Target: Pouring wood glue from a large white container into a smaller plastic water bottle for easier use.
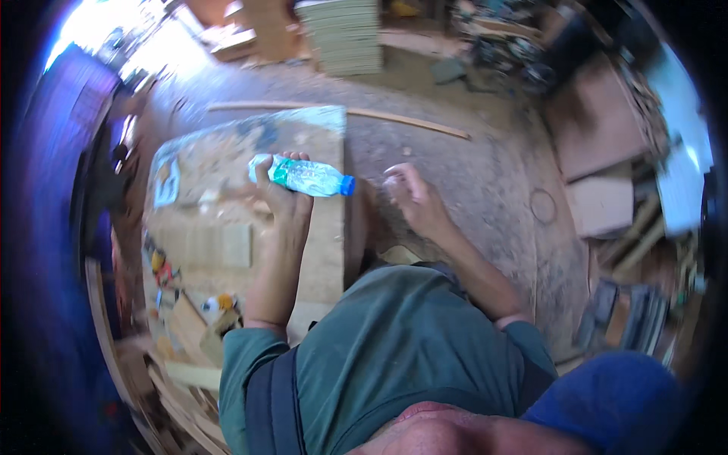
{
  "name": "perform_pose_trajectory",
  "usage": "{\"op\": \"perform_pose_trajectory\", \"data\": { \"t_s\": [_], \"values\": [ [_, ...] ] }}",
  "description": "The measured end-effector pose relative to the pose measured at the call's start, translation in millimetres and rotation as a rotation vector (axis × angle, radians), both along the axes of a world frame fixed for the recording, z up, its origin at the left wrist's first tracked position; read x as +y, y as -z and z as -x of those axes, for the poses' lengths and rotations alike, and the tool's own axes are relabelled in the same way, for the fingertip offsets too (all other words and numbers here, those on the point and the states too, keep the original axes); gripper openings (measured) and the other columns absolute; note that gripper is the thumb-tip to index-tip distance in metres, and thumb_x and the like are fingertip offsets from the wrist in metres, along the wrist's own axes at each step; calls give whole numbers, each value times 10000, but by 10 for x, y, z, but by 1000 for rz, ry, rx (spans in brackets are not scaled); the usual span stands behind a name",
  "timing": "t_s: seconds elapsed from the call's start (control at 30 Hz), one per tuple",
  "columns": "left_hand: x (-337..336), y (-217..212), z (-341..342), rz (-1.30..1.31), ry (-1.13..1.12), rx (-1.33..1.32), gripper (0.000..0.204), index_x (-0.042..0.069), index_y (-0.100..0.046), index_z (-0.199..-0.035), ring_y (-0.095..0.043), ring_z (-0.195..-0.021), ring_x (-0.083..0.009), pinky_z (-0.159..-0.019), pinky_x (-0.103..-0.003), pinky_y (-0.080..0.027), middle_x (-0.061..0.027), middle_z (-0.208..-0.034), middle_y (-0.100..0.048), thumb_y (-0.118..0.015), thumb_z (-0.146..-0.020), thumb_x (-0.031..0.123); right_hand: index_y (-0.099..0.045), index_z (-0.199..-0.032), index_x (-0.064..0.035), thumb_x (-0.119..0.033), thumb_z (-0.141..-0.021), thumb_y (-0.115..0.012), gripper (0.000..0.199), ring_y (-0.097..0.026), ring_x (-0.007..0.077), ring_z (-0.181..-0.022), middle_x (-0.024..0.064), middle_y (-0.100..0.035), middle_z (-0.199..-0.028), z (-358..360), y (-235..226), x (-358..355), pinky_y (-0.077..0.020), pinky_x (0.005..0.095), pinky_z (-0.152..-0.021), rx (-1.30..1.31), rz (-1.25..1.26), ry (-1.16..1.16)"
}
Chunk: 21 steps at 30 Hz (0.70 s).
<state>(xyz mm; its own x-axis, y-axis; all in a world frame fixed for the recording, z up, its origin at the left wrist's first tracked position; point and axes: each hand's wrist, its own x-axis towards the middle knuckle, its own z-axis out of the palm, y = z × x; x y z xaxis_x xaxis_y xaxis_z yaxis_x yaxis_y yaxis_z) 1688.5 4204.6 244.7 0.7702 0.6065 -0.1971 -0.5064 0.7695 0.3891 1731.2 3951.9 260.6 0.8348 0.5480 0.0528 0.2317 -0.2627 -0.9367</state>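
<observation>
In my left hand (282, 189) is a clear plastic bottle (315, 178) with a green label and a blue cap (347, 185). The bottle lies nearly level above the workbench, its capped end pointing right, and my fingers wrap round its base half. Off to the right of the cap, my right hand (412, 199) hovers apart from the bottle, over the floor. Its fingers are bent loosely and slightly blurred; nothing clear shows between them.
Under the bottle stands a wooden workbench (318, 235) bearing a flat board (227, 244) and a yellow-and-white object (220, 302). A long wooden strip (413, 123) lies beyond it. Stacked sheets (341, 38) stand at the back; leaning panels (599, 125) line the right.
</observation>
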Motion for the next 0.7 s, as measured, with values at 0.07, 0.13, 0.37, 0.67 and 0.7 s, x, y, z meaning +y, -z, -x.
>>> {"op": "perform_pose_trajectory", "data": {
  "t_s": [0.07,0.13,0.37,0.67,0.7],
  "values": [
    [-751,-100,-256,-2,28,86,308,18,-519,-1017,-604,-877,-248,-901,-443,-535,-98,-909,-587,-664,-850,232,-619,-1073,-16,-537,-1028,-429,557,-679,423,-899,256,-679,-911,-51,46,-350,-522,473,-784,-41,77,117],
    [-1415,-48,-373,-57,142,66,324,1,-513,-1081,-616,-981,-255,-949,-420,-517,-102,-991,-605,-649,-920,247,-655,-941,-5,-588,-1022,-362,658,-644,480,-854,284,-645,-791,-86,124,-719,-490,518,-759,-27,200,218],
    [-2928,165,-557,-1200,43,116,661,-23,-473,-1371,-586,-1145,-267,-1058,-409,-417,-118,-1230,-589,-786,-823,174,-603,-668,28,-575,-1025,-331,752,-617,468,-710,264,-570,-615,180,342,-2602,-439,554,-693,143,152,710],
    [-5613,454,-488,-2622,1046,-573,673,17,-488,-1291,-669,-980,-402,-877,-538,-528,-218,-1063,-659,-782,-721,220,-688,-702,-5,-566,-1038,-290,767,-676,449,-793,259,-665,-720,968,631,-4533,-524,532,-777,322,512,1022],
    [-5879,503,-396,-2640,990,-702,596,26,-507,-1238,-683,-920,-386,-785,-533,-538,-209,-1037,-667,-763,-731,206,-688,-702,-5,-566,-1038,-290,767,-676,449,-793,259,-665,-720,1097,655,-4730,-524,532,-777,347,496,1089]
  ]
}}
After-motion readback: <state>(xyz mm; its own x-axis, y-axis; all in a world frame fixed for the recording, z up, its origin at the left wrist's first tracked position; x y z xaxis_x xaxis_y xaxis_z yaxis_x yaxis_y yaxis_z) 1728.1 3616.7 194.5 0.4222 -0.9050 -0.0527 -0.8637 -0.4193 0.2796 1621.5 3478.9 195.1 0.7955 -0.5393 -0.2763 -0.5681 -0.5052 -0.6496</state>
